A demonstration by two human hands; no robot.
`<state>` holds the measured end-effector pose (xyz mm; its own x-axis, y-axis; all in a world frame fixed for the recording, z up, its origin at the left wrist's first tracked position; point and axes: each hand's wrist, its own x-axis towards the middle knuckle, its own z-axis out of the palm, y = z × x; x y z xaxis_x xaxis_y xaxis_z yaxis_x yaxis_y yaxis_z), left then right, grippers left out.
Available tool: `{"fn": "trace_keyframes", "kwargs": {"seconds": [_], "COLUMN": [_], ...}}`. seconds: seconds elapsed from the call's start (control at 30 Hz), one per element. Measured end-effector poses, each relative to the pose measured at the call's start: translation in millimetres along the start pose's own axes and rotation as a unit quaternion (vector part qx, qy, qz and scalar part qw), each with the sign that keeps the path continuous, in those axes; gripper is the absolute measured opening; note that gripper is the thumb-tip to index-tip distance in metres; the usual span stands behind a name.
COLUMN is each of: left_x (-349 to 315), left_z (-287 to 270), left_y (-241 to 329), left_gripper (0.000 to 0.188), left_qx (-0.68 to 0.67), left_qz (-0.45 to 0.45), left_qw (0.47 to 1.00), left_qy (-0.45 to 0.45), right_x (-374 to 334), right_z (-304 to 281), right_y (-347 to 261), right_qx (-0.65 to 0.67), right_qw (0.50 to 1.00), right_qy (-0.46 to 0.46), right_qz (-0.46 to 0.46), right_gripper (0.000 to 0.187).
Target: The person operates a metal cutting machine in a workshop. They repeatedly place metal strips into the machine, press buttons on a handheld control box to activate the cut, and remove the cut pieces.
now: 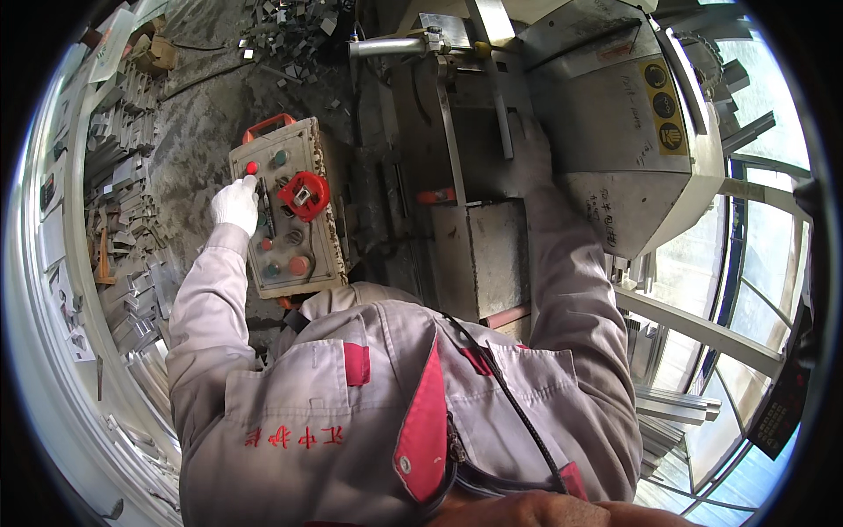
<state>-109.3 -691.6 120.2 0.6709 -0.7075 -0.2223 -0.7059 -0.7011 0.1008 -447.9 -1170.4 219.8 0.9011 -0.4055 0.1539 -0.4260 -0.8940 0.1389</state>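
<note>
While the left hand [235, 205] sat by the red button [252, 167] on the box [312, 237], right hand [530, 145] near a bar [502, 105], grips unreadable from my spot, control work seemed underway, needing a careful press.

Control box [314, 256] left of the machine [590, 105]

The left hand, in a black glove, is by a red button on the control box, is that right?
Not quite: the glove is white, not black, as the head view shows. The left hand is by a red button on the control box.
</note>
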Motion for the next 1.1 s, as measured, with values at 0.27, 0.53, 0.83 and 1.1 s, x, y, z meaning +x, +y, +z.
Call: {"fn": "trace_keyframes", "kwargs": {"seconds": [0.27,0.53,0.83,1.1], "left_x": [-15,-141,-154,-150], "left_z": [35,82,92,91], "left_y": [-14,-5,19,24], "left_gripper": [0.029,0.046,0.034,0.036], "left_qx": [-0.242,-0.366,-0.604,-0.669], "left_qz": [-0.192,-0.225,-0.397,-0.424], "left_qw": [0.951,0.894,0.671,0.592], "left_qy": [0.028,-0.127,-0.168,-0.151], "right_x": [-11,-160,-291,-401], "right_z": [5,-30,-47,-50], "right_y": [-1,-36,-41,-59], "right_qx": [0.002,-0.052,0.061,0.105], "right_qw": [1.0,0.992,0.96,0.91], "right_qy": [0.024,0.028,0.083,0.029], "right_qz": [0.016,0.108,0.261,0.4], "right_gripper": [0.071,0.059,0.042,0.053]}}
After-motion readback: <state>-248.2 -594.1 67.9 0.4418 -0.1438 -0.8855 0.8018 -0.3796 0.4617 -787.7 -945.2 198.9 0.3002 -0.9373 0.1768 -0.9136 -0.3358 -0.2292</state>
